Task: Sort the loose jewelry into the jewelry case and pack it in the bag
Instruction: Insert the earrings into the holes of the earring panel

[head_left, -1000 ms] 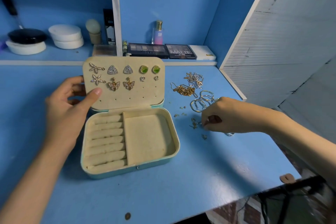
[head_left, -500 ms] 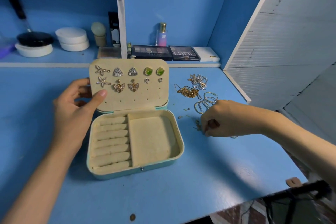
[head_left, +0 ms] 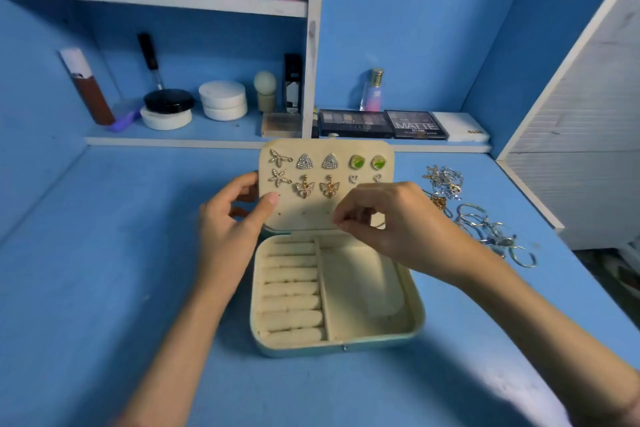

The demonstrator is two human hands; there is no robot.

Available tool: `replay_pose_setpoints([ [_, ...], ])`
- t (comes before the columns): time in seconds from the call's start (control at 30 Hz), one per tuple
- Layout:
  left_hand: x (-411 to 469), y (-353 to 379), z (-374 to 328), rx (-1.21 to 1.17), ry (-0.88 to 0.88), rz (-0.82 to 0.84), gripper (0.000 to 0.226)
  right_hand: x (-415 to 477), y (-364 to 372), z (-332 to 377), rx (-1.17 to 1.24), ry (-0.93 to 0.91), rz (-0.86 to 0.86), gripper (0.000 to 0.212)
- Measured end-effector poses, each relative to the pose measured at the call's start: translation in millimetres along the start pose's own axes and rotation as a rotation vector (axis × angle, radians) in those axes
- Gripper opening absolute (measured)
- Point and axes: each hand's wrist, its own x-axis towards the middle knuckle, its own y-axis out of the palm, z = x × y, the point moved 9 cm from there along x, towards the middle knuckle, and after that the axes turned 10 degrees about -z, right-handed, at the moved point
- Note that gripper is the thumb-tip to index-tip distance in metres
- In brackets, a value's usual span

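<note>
The open jewelry case [head_left: 414, 319] sits in the middle of the blue desk, its cream lining showing ring rolls on the left and a bare compartment on the right. Its upright lid [head_left: 311, 213] carries several pairs of earrings [head_left: 304, 161]. My left hand [head_left: 228, 229] grips the lid's left edge, thumb on the front. My right hand [head_left: 391, 218] is at the lid's lower row of holes, its fingertips pinching a tiny piece of jewelry that I can barely see. Loose chains [head_left: 445, 180] and silver bangles [head_left: 485, 224] lie to the right of the case. No bag is in view.
Behind the case, a low shelf holds eyeshadow palettes [head_left: 355, 121], a small bottle [head_left: 374, 90] and round compacts [head_left: 223, 100]. A white shelf divider [head_left: 311, 45] rises behind the lid. A white panel [head_left: 571, 156] closes the desk's right side. The desk's front edge runs at lower right.
My right hand has left the loose jewelry on the right and come up to the lid's lower holes with its fingertips pinched. The left hand still holds the lid. The view has tilted upward.
</note>
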Motion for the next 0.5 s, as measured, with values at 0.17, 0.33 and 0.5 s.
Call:
replay_pose_setpoints([
  [0.17,1,0,-1,-0.027,-0.009,-0.010,0.023,16,26,20,0.052,-0.063,-0.172,0.013],
  [0.33,1,1,-2,-0.046,-0.020,0.005,0.022,21,34,17,0.150,0.058,-0.266,0.022],
  [0.5,1,0,3,-0.047,-0.049,-0.003,0.022,23,41,14,0.143,0.090,-0.253,0.029],
])
